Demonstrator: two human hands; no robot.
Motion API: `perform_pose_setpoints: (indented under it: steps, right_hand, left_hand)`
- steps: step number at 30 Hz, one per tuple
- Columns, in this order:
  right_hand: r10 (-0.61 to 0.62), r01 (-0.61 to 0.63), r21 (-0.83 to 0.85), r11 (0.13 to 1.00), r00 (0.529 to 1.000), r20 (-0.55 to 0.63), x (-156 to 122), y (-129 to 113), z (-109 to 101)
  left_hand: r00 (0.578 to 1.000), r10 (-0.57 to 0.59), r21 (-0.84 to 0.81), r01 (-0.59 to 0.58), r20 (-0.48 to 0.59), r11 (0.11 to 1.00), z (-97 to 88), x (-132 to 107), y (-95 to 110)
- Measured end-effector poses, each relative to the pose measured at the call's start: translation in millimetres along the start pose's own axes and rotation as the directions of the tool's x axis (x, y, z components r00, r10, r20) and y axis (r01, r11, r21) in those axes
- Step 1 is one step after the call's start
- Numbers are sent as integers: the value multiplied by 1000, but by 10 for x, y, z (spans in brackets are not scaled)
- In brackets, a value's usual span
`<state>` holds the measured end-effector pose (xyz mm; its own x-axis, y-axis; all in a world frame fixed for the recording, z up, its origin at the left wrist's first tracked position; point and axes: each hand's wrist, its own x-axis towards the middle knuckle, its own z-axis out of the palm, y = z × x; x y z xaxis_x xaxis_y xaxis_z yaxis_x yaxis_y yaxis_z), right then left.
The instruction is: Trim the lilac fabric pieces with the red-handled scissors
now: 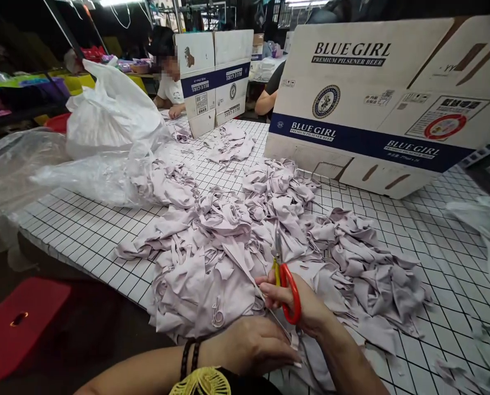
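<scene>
My right hand is closed around scissors with red handles and a yellow part between them. Their blades point away from me, over the cloth heap. Its thumb and finger also meet at a thin pale strip. Below it, my left hand, with dark beaded bracelets at the wrist, is closed at a pale lavender cloth piece. Its fingertips are partly hidden. In front of both hands lies a large loose heap of pale lavender cloth pieces, many with narrow straps or strips.
Two upright Blue Girl cartons stand across the grid-patterned table. Clear and white plastic bags lie at the left. A red stool is beside the table. Two people sit beyond the cartons.
</scene>
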<state>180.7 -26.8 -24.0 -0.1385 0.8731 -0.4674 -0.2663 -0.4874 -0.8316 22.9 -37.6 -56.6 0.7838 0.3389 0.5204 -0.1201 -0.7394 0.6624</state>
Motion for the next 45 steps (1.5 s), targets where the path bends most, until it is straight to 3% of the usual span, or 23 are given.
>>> perform_pose_setpoints:
  steps: [4, 6, 7, 8, 11, 12, 13, 14, 18, 21, 23, 25, 29, 33, 36, 38, 41, 45]
  right_hand:
    - [1, 4, -85, 996, 999, 53, -3, 65, 37]
    - [-63, 63, -107, 992, 998, -2, -63, 79, 31]
    - [-106, 101, -121, 987, 994, -34, -103, 79, 31]
    - [-146, 137, -141, 980, 987, -59, -148, 75, 36]
    - [-225, 195, -260, 946, 970, -91, -272, 64, 93]
    - [-239, 201, -309, 930, 966, -93, -303, 67, 123]
    - [-248, 201, -350, 915, 964, -93, -328, 76, 154]
    - [-254, 203, -379, 903, 963, -91, -345, 88, 182]
    - [-247, 206, -392, 896, 967, -57, -354, 134, 200]
    - [-242, 224, -290, 931, 970, -27, -290, 112, 106]
    - [-298, 281, -211, 936, 953, -54, -198, 78, 57]
    - [-385, 367, -169, 915, 919, -83, -68, 52, 76]
    - [-479, 481, -29, 876, 876, 58, 216, 43, 332]
    - [-540, 534, 91, 841, 839, 66, 363, -11, 569]
    - [-562, 559, 83, 825, 827, 16, 344, -112, 579]
    - [-581, 582, 53, 811, 813, -36, 287, -181, 529]
    - [-569, 568, -34, 822, 819, -76, 179, -252, 432]
    - [-482, 468, -184, 864, 876, -35, 83, -264, 352]
  left_hand:
    - [995, -100, -84, 100, 11, 991, -37, -20, 43]
    - [968, -250, -221, 248, 19, 943, -113, -37, 81]
    - [931, -365, -308, 350, 8, 885, -158, -46, 95]
    - [867, -499, -407, 451, -14, 795, -203, -53, 101]
    - [579, -813, -662, 585, -64, 469, -305, -39, 67]
    - [511, -857, -699, 589, -66, 406, -324, -18, 45]
    - [476, -876, -708, 594, -74, 382, -336, 10, 25]
    - [470, -878, -694, 603, -89, 393, -342, 43, 9]
    - [537, -833, -648, 588, -134, 484, -351, 147, 6]
    - [522, -833, -643, 576, -186, 505, -402, 139, 48]
    - [525, -816, -584, 593, -242, 555, -477, 116, 90]
    - [556, -776, -490, 609, -297, 624, -575, 106, 145]
    - [631, -697, -386, 582, -340, 716, -767, 154, 285]
    - [627, -717, -491, 543, -303, 682, -881, 206, 394]
    - [615, -747, -564, 533, -253, 630, -915, 209, 424]
    - [621, -741, -546, 541, -255, 640, -922, 202, 422]
    - [644, -673, -421, 532, -363, 735, -921, 188, 395]
    - [645, -589, -269, 531, -487, 803, -918, 174, 355]
